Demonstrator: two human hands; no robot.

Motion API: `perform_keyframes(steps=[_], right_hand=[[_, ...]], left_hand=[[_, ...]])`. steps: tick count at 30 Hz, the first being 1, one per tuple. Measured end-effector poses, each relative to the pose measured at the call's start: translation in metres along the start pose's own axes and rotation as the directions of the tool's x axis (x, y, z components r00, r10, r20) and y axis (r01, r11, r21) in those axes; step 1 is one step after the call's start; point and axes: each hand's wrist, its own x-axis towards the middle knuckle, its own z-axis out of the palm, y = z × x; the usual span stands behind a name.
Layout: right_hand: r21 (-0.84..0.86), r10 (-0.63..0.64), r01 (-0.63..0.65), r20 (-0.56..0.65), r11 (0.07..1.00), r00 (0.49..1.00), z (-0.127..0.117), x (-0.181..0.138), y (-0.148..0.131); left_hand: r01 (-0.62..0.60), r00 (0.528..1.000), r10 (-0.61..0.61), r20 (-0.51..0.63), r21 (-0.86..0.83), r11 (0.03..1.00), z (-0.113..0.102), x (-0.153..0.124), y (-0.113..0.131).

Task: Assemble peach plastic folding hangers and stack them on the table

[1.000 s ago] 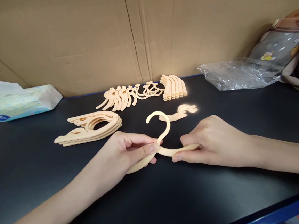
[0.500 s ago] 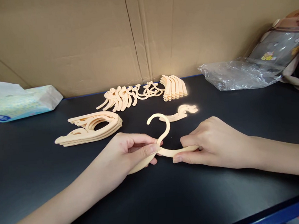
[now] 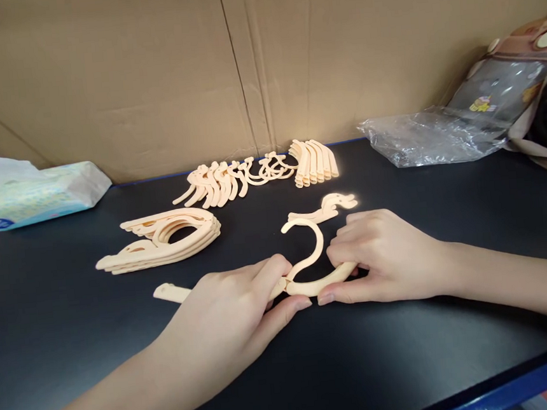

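A peach plastic hanger lies on the black table, its hook curving up between my hands. My left hand covers and grips its left arm, whose end sticks out to the left. My right hand is closed on the right arm. Just behind the hook lies a single loose hanger piece.
A stack of finished hangers lies at the left. Rows of loose hanger parts sit near the cardboard wall. A tissue pack is at the far left, a clear plastic bag and a backpack at the right.
The hanger's left arm has swung outward and now lies flat, its end showing left of my left hand. My left hand turned palm down over it. My right hand shifted slightly.
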Motion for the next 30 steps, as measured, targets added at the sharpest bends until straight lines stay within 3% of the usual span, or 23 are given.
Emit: perform_keyframes(steps=[8,16,30], right_hand=[[0.025,0.068,-0.068,0.014,0.997,0.998,-0.0041,0.0006,0.0006],[0.002,0.146,-0.146,-0.028,0.989,0.989,-0.0047,0.0012,0.0009],[-0.042,0.117,-0.120,-0.075,0.992,0.990,-0.0040,0.0031,0.0025]], left_hand=[[-0.134,0.989,0.141,-0.038,0.143,0.981,0.0033,-0.0015,-0.0024],[-0.196,0.978,0.204,-0.036,0.157,0.968,0.0032,0.0003,-0.0031],[-0.209,0.978,0.210,0.010,0.140,0.968,0.0038,-0.0011,-0.0064]])
